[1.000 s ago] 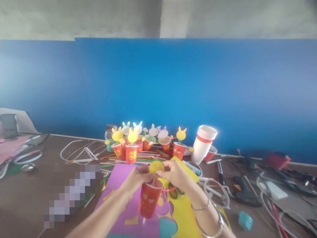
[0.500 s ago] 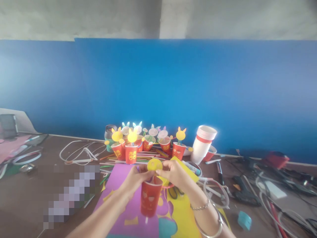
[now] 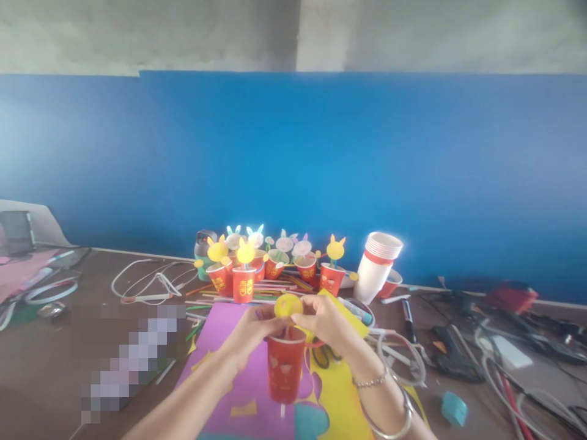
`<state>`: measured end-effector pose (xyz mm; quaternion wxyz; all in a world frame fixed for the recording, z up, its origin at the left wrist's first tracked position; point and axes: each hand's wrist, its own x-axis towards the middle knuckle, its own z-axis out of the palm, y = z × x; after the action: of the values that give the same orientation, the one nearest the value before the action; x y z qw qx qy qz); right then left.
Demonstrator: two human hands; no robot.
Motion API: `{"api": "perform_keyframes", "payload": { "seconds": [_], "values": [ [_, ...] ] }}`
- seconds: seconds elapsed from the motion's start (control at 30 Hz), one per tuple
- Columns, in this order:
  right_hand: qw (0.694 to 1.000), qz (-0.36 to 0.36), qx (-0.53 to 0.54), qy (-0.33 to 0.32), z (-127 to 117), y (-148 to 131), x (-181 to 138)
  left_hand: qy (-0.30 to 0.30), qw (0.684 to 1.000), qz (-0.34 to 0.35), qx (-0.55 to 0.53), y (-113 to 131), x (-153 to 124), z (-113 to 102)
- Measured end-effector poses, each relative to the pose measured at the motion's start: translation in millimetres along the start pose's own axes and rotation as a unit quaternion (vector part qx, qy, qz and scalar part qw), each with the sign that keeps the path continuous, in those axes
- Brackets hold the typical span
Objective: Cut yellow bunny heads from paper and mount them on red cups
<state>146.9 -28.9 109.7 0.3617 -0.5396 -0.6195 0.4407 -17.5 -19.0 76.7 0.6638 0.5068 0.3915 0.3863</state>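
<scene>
Over the purple sheet [image 3: 217, 324], low in the middle of the head view, the left hand [image 3: 257, 325] and the right hand [image 3: 318, 318] are holding a yellow disc [image 3: 288, 304] between them. The left fingers are pinching its lower left edge and the right fingers its lower right; I cannot tell exactly how the tips are meeting. Just below the disc, a red cup [image 3: 285, 373] is facing mouth up, nearly upright, and a pale stub [image 3: 282, 410] is poking out beneath its base. To the right, scissors [image 3: 323, 357] are lying on a yellow sheet [image 3: 343, 409]. Farther back on the desk [image 3: 36, 379], several eared cups [image 3: 243, 286] are standing in a cluster among loose sticks [image 3: 208, 302], with a white stack [image 3: 372, 275] of cups standing to their right. Farther right, a marker [image 3: 408, 319], a glue gun [image 3: 454, 354] and a teal block [image 3: 454, 409] are lying well apart from the hands.
</scene>
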Motion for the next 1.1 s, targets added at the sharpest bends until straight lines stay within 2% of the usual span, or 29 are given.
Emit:
{"api": "perform_keyframes", "payload": {
  "seconds": [0.07,0.2,0.33,0.5,0.77,1.1],
  "values": [
    [1.000,-0.012,-0.008,-0.005,-1.9,1.6,1.0,-0.011,1.000,-0.002,0.021,2.4,-0.4,-1.0],
    [0.999,-0.019,-0.020,-0.022,-4.6,6.2,2.4,0.016,0.998,-0.005,0.057,1.4,0.8,-2.4],
    [0.997,-0.042,-0.042,-0.047,-6.9,7.6,1.0,-0.017,0.997,0.003,0.075,0.0,3.0,-3.8],
    [0.994,-0.033,-0.103,-0.036,-7.9,4.7,-2.9,-0.018,0.995,-0.012,0.100,2.3,2.4,-2.8],
    [0.992,-0.035,-0.111,-0.052,-7.9,4.8,-6.1,-0.047,0.988,-0.015,0.149,2.5,1.3,-5.2],
    [0.992,-0.029,-0.099,-0.074,-11.5,3.6,-6.1,-0.073,0.988,-0.011,0.137,7.6,-2.5,-7.3]
  ]
}}
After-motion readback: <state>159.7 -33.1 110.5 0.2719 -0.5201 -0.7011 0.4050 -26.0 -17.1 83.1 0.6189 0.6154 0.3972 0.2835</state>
